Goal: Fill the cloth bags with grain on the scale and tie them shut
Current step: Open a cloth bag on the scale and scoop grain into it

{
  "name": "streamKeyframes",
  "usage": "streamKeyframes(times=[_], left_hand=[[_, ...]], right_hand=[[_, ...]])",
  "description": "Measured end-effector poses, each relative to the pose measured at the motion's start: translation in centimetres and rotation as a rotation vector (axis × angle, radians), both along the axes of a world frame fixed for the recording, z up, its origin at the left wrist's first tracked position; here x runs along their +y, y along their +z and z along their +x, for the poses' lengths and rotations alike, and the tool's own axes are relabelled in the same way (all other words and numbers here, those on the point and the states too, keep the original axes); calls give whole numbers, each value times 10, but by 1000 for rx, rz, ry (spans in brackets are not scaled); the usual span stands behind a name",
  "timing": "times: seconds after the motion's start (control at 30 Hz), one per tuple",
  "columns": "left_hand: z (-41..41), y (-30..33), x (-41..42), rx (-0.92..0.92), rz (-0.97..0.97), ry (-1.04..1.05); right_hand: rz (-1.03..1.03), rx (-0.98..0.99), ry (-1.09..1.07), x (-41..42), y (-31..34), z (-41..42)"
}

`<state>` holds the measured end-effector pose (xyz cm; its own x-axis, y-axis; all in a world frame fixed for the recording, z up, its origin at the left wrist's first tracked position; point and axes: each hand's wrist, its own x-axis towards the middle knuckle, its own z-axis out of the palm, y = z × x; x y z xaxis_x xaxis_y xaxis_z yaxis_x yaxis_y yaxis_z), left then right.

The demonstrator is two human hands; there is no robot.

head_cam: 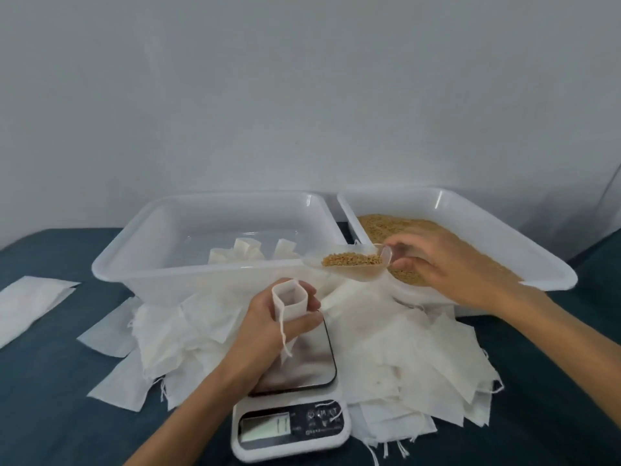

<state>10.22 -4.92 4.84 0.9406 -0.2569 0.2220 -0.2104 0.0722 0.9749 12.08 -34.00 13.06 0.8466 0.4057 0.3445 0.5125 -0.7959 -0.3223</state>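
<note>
Gripping a small white cloth bag (pixel 288 301), the left hand (pixel 268 326) is curling its fingers round the fabric and propping the mouth open, directly over the steel platform of the digital kitchen scale (pixel 295 395), as I am watching through the head camera. A drawstring (pixel 285 334) is hanging from the bag across the fingers. Just above and to the right, the right hand (pixel 447 269) is pinching the handle of a clear plastic scoop (pixel 353 262) between thumb and fingertips, and the scoop, loaded with golden-brown grain (pixel 351 258), is hovering near the bag's mouth without touching it. I cannot tell whether the bag already holds any grain.

Behind the right hand, a translucent white tub (pixel 470 210) is holding a broad bed of the same grain. Beside it on the left, a second translucent tub (pixel 201 237) is containing a few filled, gathered bags (pixel 242 253) against its near wall. A loose heap of flat empty bags (pixel 403 358) is spreading around the scale on both sides, strings trailing at the edges, and one string is lying across the scale's buttons. Further empty bags are sitting apart at the far left (pixel 30 304). Everything is resting on a dark teal tablecloth (pixel 50 415) before a plain pale wall (pixel 302 95).
</note>
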Motion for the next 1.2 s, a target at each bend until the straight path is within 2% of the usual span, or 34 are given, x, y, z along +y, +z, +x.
streamKeyframes(times=[0.13, 0.3, 0.43, 0.87, 1.2], left_hand=[[-1, 2, 1, 16, 2, 6], [-2, 4, 2, 35, 53, 19], [-3, 5, 1, 66, 34, 30], [-3, 4, 3, 73, 70, 14], [-4, 3, 2, 93, 39, -4]], right_hand=[[-77, -82, 54, 21, 10, -9], [-240, -314, 94, 32, 20, -13], [-329, -415, 89, 32, 28, -13], [-418, -590, 75, 31, 25, -5], [-420, -603, 66, 27, 21, -1]])
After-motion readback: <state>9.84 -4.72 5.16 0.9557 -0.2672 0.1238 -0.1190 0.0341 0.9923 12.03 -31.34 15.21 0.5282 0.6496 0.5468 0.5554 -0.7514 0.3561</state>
